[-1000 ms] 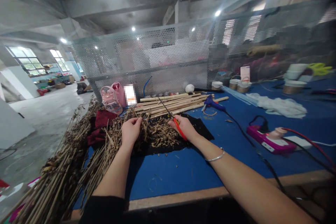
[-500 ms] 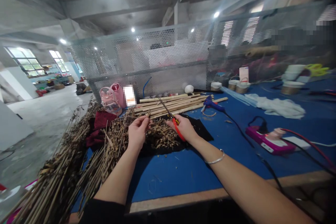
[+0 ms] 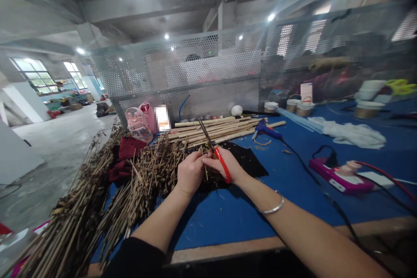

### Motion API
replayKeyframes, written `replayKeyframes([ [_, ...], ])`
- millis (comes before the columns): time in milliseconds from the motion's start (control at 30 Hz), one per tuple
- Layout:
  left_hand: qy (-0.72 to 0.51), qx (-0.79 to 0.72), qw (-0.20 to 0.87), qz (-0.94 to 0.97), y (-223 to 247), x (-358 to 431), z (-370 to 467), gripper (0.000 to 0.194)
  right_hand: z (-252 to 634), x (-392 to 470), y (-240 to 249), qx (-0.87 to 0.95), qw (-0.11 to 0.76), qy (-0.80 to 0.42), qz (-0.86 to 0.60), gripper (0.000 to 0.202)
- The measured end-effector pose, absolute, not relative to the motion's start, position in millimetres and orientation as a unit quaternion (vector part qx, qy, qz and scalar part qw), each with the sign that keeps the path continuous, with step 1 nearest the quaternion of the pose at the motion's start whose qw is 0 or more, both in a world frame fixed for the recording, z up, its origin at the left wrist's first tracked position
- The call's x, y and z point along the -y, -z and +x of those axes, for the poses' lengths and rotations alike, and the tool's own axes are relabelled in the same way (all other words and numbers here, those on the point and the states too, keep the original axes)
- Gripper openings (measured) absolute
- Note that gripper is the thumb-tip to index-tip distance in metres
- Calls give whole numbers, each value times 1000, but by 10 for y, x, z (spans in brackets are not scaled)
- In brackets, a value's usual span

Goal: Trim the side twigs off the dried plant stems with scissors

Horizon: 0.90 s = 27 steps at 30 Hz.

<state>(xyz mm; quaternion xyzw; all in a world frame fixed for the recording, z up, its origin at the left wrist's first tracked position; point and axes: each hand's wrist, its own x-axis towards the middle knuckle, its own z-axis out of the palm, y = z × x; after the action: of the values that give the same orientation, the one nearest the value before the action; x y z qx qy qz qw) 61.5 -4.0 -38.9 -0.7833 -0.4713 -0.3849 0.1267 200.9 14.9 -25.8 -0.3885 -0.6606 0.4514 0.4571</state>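
Note:
My right hand (image 3: pixel 228 166) is closed around the red-handled scissors (image 3: pixel 223 164); their long dark blades point up and away from me, close together. Beside it, my left hand (image 3: pixel 191 173) is closed, its fingertips meeting those of the right. What it pinches is hidden, though thin dry bits show close to the fingers. Below and behind both hands lies a black cloth (image 3: pixel 250 160) with dried plant pieces on it, largely covered by my hands. A heap of dried stems with seed heads (image 3: pixel 156 163) spreads to the left of my left hand.
Pale wooden sticks (image 3: pixel 224 128) lie behind the hands. A blue glue gun (image 3: pixel 267 129) and its cord are to the right, near a purple power strip (image 3: pixel 340 178). A pink bag (image 3: pixel 141 119) stands back left, before a perforated metal screen (image 3: pixel 182 69).
My left hand has moved right, from beside the plant heap to my right hand, and the fingers now meet. The scissors stay in my right hand. The view has shifted slightly.

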Motion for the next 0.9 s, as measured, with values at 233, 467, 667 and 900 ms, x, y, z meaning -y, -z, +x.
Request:
replayKeyframes([
  [233,363,497,152,-773,366,37,596,27,1946,-39,205,613,447,-543,-359,31],
  [467,412,504,102,-753,380,-22,586,27,1932,-36,210,595,448,-567,-351,29],
  [667,633,496,-162,-572,406,-135,517,51,2115,-139,168,628,390,-585,-334,22],
  [900,583,444,-452,-509,329,-92,568,55,2108,-99,167,662,312,-608,-308,21],
])
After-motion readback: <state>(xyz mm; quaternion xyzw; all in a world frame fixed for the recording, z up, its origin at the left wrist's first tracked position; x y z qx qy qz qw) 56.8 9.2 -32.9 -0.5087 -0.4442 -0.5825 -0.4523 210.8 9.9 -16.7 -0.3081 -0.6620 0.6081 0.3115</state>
